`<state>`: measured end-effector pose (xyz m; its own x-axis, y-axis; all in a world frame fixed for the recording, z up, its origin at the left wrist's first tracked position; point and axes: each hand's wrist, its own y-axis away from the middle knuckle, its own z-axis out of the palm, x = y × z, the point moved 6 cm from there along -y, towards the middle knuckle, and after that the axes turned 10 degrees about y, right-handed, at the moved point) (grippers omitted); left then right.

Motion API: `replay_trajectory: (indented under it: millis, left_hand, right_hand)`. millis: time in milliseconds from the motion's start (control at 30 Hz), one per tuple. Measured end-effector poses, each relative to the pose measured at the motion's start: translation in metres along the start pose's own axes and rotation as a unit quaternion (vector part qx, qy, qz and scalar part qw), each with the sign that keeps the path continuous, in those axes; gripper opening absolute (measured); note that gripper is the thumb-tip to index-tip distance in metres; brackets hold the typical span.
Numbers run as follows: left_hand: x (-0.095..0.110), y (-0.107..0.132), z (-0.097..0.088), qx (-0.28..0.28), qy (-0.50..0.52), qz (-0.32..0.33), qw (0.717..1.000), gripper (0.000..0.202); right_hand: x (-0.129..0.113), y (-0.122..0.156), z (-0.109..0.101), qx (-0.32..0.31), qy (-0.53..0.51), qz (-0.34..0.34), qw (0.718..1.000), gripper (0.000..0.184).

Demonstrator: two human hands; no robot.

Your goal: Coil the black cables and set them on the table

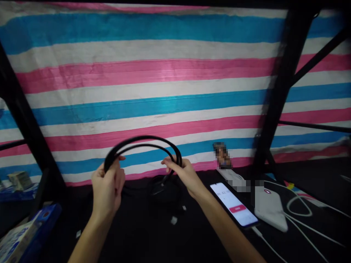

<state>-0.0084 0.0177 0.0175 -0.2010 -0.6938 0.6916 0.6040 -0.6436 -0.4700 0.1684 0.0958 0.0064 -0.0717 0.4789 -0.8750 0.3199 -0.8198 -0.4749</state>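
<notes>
A black cable (142,138) is looped in several coils and arches between my two hands above the dark table. My left hand (107,184) is closed around the left side of the coils. On the right side, my right hand (182,171) grips the loops between thumb and fingers. More of the cable hangs below, down toward the tabletop, where a small connector (162,184) seems to show. The dark background hides where the lower part ends.
Small pale scraps (173,220) lie on the black tabletop (148,241). To the right are a lit phone (234,205), a white power bank (271,210) and white cables (300,212). Blue boxes (30,233) stand at left. Black frame posts (279,91) flank a striped sheet (153,80).
</notes>
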Motion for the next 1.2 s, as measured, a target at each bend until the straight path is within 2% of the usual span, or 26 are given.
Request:
replay_trajectory:
  millis: [67,133,233,333,400,467,533,600,633,667,767,867,1000,1100,1200]
  left_hand:
    - [-0.005,-0.001,0.003,0.000,0.036,-0.030,0.999,0.014]
    - [-0.017,-0.003,0.005,-0.010,0.025,-0.054,0.998,0.021]
    - [-0.043,-0.006,0.007,-0.039,-0.056,-0.058,0.996,0.024]
    - [-0.075,0.001,0.011,-0.067,-0.114,-0.106,0.986,0.031]
    - [-0.091,0.014,0.015,-0.076,-0.114,-0.154,0.979,0.039]
    - [-0.105,0.030,0.022,-0.088,-0.077,-0.232,0.966,0.046]
    - [-0.113,0.048,0.031,-0.108,0.005,-0.344,0.933,0.052]
    - [-0.111,0.059,0.040,-0.114,0.094,-0.412,0.899,0.053]
    - [-0.106,0.059,0.042,-0.109,0.122,-0.413,0.896,0.053]
    - [-0.100,0.055,0.041,-0.097,0.130,-0.390,0.907,0.054]
    - [-0.078,0.036,0.030,-0.035,0.095,-0.264,0.959,0.057]
    - [-0.059,0.018,0.020,-0.007,0.087,-0.168,0.982,0.049]
    - [-0.042,0.007,0.012,0.000,0.160,-0.139,0.977,0.040]
    - [-0.027,0.009,0.007,0.021,0.170,-0.105,0.980,0.034]
    - [-0.017,0.015,0.005,0.038,0.176,-0.073,0.981,0.030]
  right_hand:
    - [0.008,0.001,0.006,-0.028,-0.136,0.060,0.989,0.040]
    - [0.012,0.002,0.008,-0.010,-0.228,0.093,0.969,0.046]
    - [0.012,0.003,0.003,0.057,-0.287,0.096,0.951,0.049]
    - [0.007,0.006,-0.002,0.091,-0.324,0.081,0.938,0.050]
    - [0.003,0.008,-0.004,0.098,-0.339,0.063,0.934,0.052]
    - [0.000,0.010,-0.007,0.103,-0.334,0.037,0.936,0.053]
    - [-0.002,0.011,-0.007,0.095,-0.314,0.020,0.945,0.054]
    - [-0.002,0.012,-0.002,0.076,-0.299,0.023,0.951,0.054]
    - [-0.001,0.012,0.001,0.065,-0.301,0.031,0.951,0.054]
    - [0.000,0.013,0.006,0.050,-0.308,0.042,0.949,0.054]
    - [0.002,0.017,0.022,-0.010,-0.321,0.081,0.944,0.056]
    - [0.003,0.021,0.028,-0.049,-0.304,0.103,0.946,0.055]
    - [0.004,0.017,0.020,-0.025,-0.322,0.114,0.940,0.039]
    - [0.011,0.013,0.014,0.016,-0.304,0.148,0.941,0.014]
    - [0.015,0.014,0.013,0.035,-0.253,0.171,0.952,0.032]
